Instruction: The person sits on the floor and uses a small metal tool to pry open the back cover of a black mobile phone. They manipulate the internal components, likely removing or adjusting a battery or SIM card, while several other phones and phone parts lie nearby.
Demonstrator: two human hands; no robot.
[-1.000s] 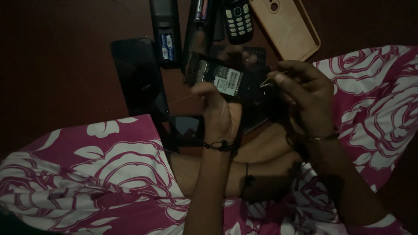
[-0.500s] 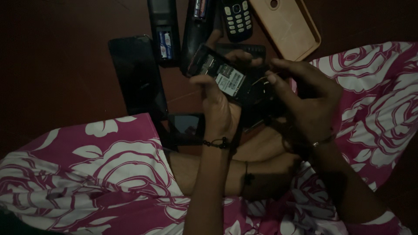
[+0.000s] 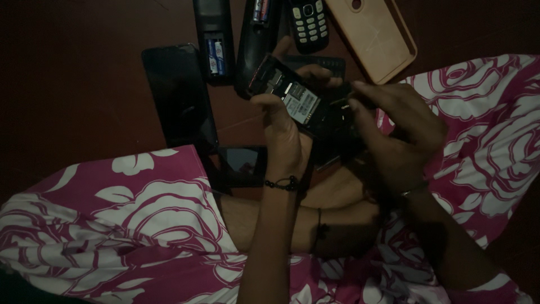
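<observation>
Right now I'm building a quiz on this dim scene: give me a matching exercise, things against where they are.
Things:
1. opened phone
2. tan phone case
3. keypad phone
4. black smartphone

Places:
A. floor, far left of the row
B. held in the left hand
C. floor, top right
D. top edge, beside the tan case

Pairs: 1-B, 2-C, 3-D, 4-A
</observation>
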